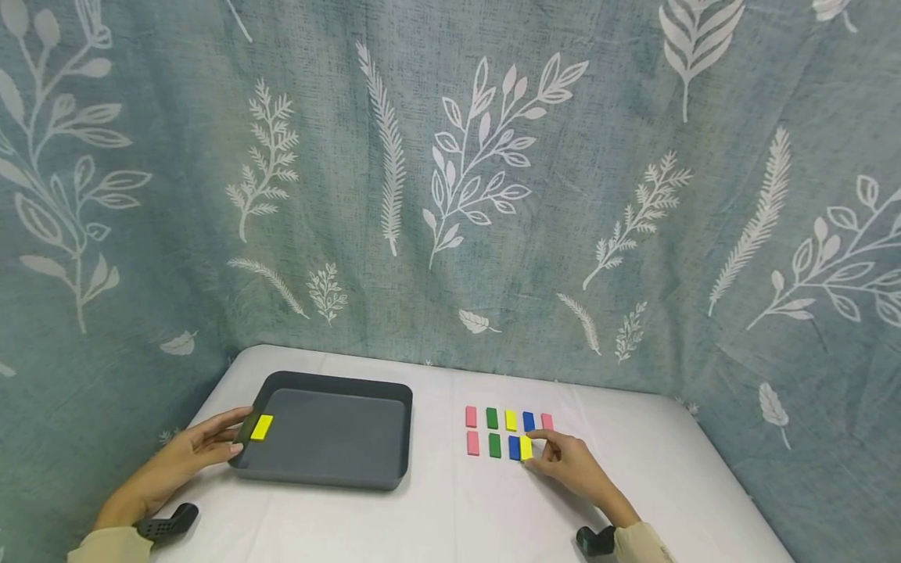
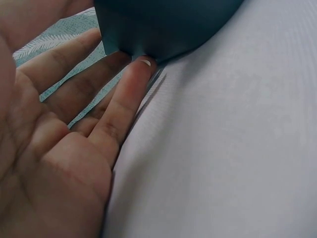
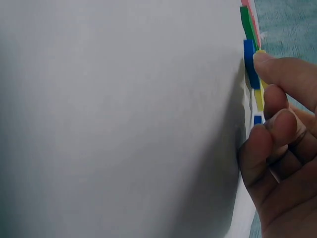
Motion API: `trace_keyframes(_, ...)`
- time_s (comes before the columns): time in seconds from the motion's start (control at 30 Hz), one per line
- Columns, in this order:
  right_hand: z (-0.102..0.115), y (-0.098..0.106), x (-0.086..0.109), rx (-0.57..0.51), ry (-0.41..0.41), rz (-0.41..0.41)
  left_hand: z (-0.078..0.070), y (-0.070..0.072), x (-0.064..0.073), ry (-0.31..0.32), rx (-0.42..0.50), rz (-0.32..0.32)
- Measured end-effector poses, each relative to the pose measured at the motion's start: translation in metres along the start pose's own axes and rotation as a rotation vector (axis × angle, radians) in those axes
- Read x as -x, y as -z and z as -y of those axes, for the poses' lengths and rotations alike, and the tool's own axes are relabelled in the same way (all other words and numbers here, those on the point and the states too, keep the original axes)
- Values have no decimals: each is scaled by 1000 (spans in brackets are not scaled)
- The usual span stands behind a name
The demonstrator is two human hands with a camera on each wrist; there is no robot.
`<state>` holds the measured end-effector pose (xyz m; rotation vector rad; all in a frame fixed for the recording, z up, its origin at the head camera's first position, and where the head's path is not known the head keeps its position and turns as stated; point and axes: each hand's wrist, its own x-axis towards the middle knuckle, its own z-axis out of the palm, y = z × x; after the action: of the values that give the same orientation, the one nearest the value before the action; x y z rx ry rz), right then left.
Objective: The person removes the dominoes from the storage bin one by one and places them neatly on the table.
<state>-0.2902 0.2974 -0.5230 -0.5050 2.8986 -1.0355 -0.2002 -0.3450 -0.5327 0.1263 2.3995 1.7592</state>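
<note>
My right hand (image 1: 565, 463) pinches a yellow block (image 1: 525, 449) between thumb and fingers. That block stands against a blue block (image 1: 515, 449) at the right end of the front row. In the right wrist view the thumb covers part of the yellow. At the left, my left hand (image 1: 192, 447) touches the left wall of a dark grey tray (image 1: 338, 475), its fingers fairly straight. The left wrist view shows fingertips (image 2: 143, 64) against the tray's outer wall (image 2: 148, 29). Inside the tray, by its left wall, lies another yellow block (image 1: 261, 428).
The front row also holds a pink block (image 1: 473, 443) and a green block (image 1: 495, 446). Behind it lie pink (image 1: 471, 417), green (image 1: 492, 418), yellow (image 1: 510, 421), blue (image 1: 529, 421) and pink blocks. A leaf-patterned curtain (image 1: 422, 313) borders the white table (image 1: 429, 516).
</note>
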Motion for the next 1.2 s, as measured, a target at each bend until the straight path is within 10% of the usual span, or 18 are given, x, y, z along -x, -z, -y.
trace_keyframes(1.2, 1, 16, -7, -65, -96, 58, -1, 2, 0, -36, 7, -9)
